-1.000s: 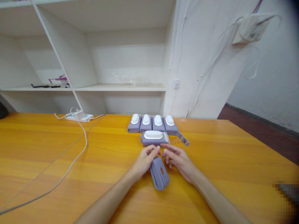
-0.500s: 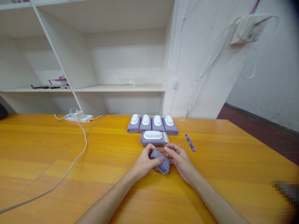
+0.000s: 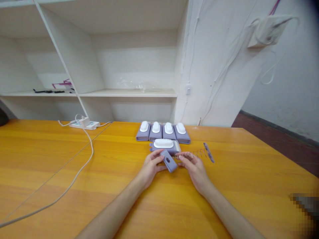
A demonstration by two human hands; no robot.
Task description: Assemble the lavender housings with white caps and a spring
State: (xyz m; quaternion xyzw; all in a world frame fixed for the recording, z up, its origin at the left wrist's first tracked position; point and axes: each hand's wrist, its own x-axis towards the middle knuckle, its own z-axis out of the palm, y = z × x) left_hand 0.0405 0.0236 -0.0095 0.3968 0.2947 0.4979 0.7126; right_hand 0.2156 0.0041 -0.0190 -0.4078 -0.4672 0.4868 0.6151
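Note:
My left hand (image 3: 149, 167) grips a small purple plastic case (image 3: 171, 165) by its left side, tilted, with an oval hole in the face towards me. Just right of it, my right hand (image 3: 195, 171) pinches a thin coil spring (image 3: 199, 153) between thumb and fingers. The spring stretches out to the right, and at its far end stands a flat purple plate (image 3: 208, 152). Its left end passes behind the fingers, near the case. Right behind my hands lies a purple body with a white bristled brush (image 3: 163, 143) on top.
Several purple cases with white oval tops (image 3: 168, 128) stand in a row farther back on the wooden table (image 3: 236, 186). A white power strip (image 3: 86, 124) with a long cable lies at the back left. White shelves (image 3: 129, 93) rise behind the table.
The case has turned in my left hand, so its face with the hole now shows, and it has moved slightly away from me. The plate has shifted right.

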